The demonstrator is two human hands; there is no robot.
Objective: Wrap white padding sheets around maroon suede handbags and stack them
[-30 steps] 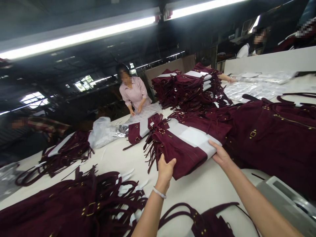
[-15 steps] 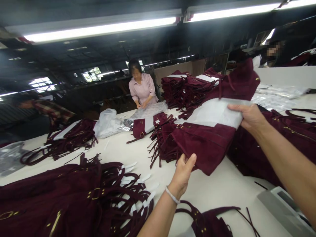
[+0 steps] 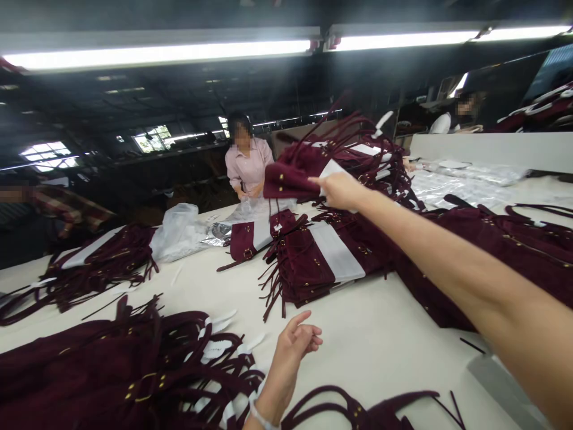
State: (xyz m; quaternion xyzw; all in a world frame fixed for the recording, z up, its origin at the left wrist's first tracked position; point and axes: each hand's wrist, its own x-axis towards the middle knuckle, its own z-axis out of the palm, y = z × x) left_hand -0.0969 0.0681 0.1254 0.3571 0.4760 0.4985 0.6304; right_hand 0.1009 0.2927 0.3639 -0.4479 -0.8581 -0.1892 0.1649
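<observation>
My right hand [image 3: 340, 190] reaches far across the table, its fingers closed on a burgundy handbag [image 3: 293, 179] with a white wrap. The handbag is in the air, its straps flung upward and blurred. Below it lies a stack of burgundy handbags [image 3: 299, 269] with fringe, the top one banded by a white strip [image 3: 338, 254]. My left hand [image 3: 293, 346] hovers over the white table [image 3: 371, 334] in front of that stack. Its fingers are loosely bent and apart, with nothing in them.
More burgundy bags with looped handles and white tags [image 3: 134, 358] lie at front left. A grey device [image 3: 505, 382] stands at right. Clear plastic bags [image 3: 179, 230] lie farther back. Across the table is a person in a pink shirt [image 3: 248, 161]; other people are farther off.
My right hand has carried the handbag away from me and to the left, uncovering the stack below. My left hand has let go of it and drawn back, lower and leftward.
</observation>
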